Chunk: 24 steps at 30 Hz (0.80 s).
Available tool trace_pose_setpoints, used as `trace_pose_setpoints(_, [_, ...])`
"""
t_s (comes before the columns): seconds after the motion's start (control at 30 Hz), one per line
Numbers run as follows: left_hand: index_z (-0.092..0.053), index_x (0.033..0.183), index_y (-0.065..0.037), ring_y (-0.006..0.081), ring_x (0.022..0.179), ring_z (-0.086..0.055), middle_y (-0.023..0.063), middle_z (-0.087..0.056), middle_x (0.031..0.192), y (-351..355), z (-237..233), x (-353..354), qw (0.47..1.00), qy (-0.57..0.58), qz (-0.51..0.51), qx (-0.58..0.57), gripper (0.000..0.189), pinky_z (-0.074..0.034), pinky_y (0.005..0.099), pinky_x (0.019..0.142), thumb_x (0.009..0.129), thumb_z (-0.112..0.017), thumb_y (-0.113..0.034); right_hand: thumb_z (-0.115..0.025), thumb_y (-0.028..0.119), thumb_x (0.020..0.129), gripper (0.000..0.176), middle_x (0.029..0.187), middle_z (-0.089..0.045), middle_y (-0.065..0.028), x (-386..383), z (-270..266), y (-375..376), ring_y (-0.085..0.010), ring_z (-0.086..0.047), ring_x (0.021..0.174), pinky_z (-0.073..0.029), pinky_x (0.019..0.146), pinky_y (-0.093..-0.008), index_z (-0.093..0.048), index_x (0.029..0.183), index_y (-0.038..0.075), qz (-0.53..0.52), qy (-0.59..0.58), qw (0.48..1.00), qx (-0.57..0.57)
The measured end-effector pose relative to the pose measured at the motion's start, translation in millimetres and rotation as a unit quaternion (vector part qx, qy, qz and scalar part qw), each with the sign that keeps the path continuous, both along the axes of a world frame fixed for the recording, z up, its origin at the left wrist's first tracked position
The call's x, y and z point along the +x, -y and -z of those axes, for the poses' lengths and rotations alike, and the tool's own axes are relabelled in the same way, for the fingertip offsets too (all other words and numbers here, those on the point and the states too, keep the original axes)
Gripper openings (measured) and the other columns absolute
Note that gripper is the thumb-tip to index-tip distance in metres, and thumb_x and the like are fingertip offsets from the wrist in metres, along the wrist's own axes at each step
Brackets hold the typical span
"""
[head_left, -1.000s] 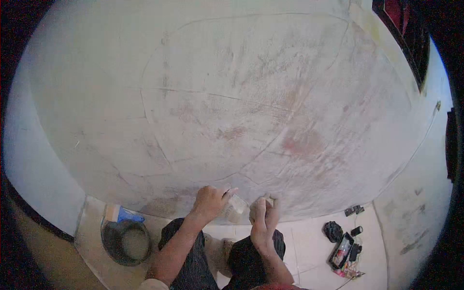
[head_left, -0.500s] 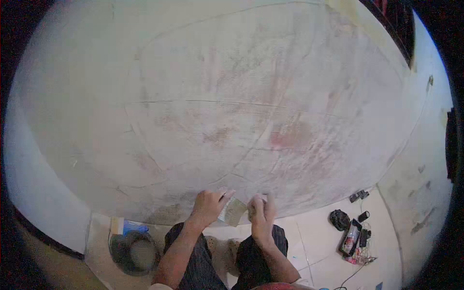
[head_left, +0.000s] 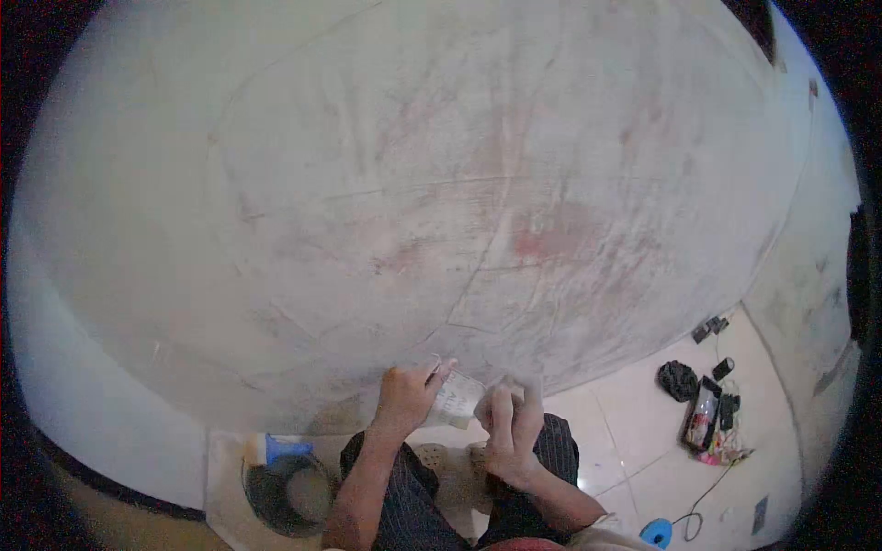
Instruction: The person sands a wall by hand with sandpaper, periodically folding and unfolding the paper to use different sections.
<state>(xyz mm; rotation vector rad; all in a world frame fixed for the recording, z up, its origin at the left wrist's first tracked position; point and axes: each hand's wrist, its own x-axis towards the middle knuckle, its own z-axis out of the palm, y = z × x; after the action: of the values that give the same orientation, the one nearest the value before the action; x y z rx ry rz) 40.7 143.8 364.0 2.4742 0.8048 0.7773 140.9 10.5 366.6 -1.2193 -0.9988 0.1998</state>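
Note:
A small sheet of sandpaper (head_left: 454, 399) with printed letters on its visible face spans the gap between my hands, low in front of the wall. My left hand (head_left: 407, 397) pinches its left edge between thumb and fingers. Whitened with dust, my right hand (head_left: 513, 424) is closed at the sheet's right edge, its fingers curled and partly blurred. Just beyond both hands rises a pale wall (head_left: 367, 239) with patchy reddish and grey smears and thin cracks. My knees in dark striped trousers (head_left: 542, 459) are below.
To the left a dark bucket (head_left: 266, 500) stands on the tiled floor, with a blue item (head_left: 289, 448) at its rim. On the right lie a black crumpled bag (head_left: 678, 380), an open black case (head_left: 701, 415) with small items, and a blue round object (head_left: 656, 533) with a cable.
The view has shifted, so floor items appear farther right. The sheet has turned so its printed face shows, and my right hand has moved with it.

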Motion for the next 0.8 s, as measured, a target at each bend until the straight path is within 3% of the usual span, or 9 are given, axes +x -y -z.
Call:
trace_pose_setpoints(0.1, [-0.07,0.106,-0.012,0.0403,0.07,-0.062,0.0213,-0.064,0.078,-7,21,-1,1.0,-0.005,0.006,-0.009,0.026,-0.049,0.0458,0.062,0.094,-0.057,-0.031,-0.046,0.019,0.101,0.027,0.076,-0.053,-0.0075,6,7,-10,-0.012,-0.049,0.061,-0.039,0.053,-0.0296,-0.039,0.116,-0.003,-0.015,-0.119,0.984,-0.134])
trace_pose_setpoints(0.23, [-0.067,0.094,-0.007,0.0395,0.065,-0.061,0.0216,-0.061,0.069,-4,22,-2,0.999,0.006,0.025,0.038,0.027,-0.047,0.0458,0.057,0.093,-0.057,-0.032,-0.048,0.017,0.1,0.029,0.071,-0.052,-0.0066,-1,-5,-2,-0.0118,-0.048,0.058,-0.038,0.05,-0.0277,-0.036,0.118,-0.002,-0.064,-0.177,0.98,-0.063])
trace_pose_setpoints(0.33, [-0.064,0.085,-0.004,0.0393,0.059,-0.061,0.0216,-0.059,0.063,3,1,1,0.999,0.019,0.016,0.041,0.032,-0.046,0.0465,0.054,0.094,-0.056,-0.033,-0.05,0.014,0.098,0.022,0.069,-0.052,-0.0061,-11,-20,21,-0.0109,-0.047,0.058,-0.038,0.05,-0.0266,-0.042,0.114,0.0,-0.005,-0.067,0.996,0.057])
trace_pose_setpoints(0.4, [-0.064,0.085,-0.004,0.0394,0.06,-0.061,0.0216,-0.059,0.064,4,4,2,0.999,0.0,0.006,0.054,0.032,-0.047,0.0464,0.055,0.094,-0.056,-0.033,-0.051,0.012,0.097,0.016,0.07,-0.055,-0.0045,-10,-20,34,-0.0106,-0.048,0.057,-0.04,0.051,-0.0264,-0.047,0.107,0.001,0.041,0.127,0.979,0.152])
trace_pose_setpoints(0.47, [-0.066,0.086,-0.004,0.0382,0.059,-0.062,0.0217,-0.06,0.065,-3,15,6,0.996,0.058,0.018,0.07,0.032,-0.047,0.0455,0.055,0.094,-0.056,-0.034,-0.049,0.015,0.098,0.015,0.069,-0.056,-0.0028,4,-24,29,-0.0116,-0.048,0.053,-0.04,0.049,-0.0273,-0.051,0.102,0.0,-0.023,0.26,0.961,0.091])
trace_pose_setpoints(0.53, [-0.067,0.088,-0.004,0.0374,0.059,-0.062,0.0214,-0.061,0.066,-4,9,8,0.996,0.045,0.004,0.079,0.032,-0.048,0.0449,0.056,0.093,-0.057,-0.034,-0.048,0.018,0.098,0.019,0.066,-0.053,-0.0014,14,46,-10,-0.0119,-0.047,0.052,-0.039,0.048,-0.0282,-0.051,0.104,0.0,0.12,0.125,0.985,0.025])
trace_pose_setpoints(0.6, [-0.068,0.091,-0.004,0.0366,0.059,-0.062,0.0211,-0.062,0.067,-2,15,3,0.997,0.027,-0.013,0.073,0.032,-0.048,0.0443,0.056,0.093,-0.058,-0.034,-0.048,0.022,0.099,0.023,0.066,-0.051,-0.0024,35,20,-24,-0.0117,-0.047,0.059,-0.04,0.054,-0.0277,-0.05,0.107,0.001,-0.054,-0.182,0.95,-0.246])
trace_pose_setpoints(0.7, [-0.068,0.09,-0.003,0.0362,0.059,-0.063,0.0199,-0.063,0.066,-1,7,-2,0.987,0.052,-0.097,0.116,0.032,-0.048,0.0454,0.057,0.093,-0.058,-0.034,-0.048,0.019,0.1,0.014,0.061,-0.044,0.0033,42,25,-21,-0.004,-0.039,0.048,-0.029,0.04,-0.0209,-0.047,0.106,0.007,-0.009,-0.151,0.982,-0.112])
trace_pose_setpoints(0.8, [-0.068,0.09,-0.003,0.0361,0.059,-0.064,0.0194,-0.062,0.064,16,-28,-15,0.933,0.288,-0.196,-0.094,0.031,-0.049,0.0465,0.058,0.093,-0.056,-0.032,-0.048,0.019,0.1,0.013,0.062,-0.042,0.0039,35,16,-18,-0.0035,-0.037,0.049,-0.029,0.04,-0.0199,-0.045,0.105,0.007,0.021,-0.087,0.995,-0.048])
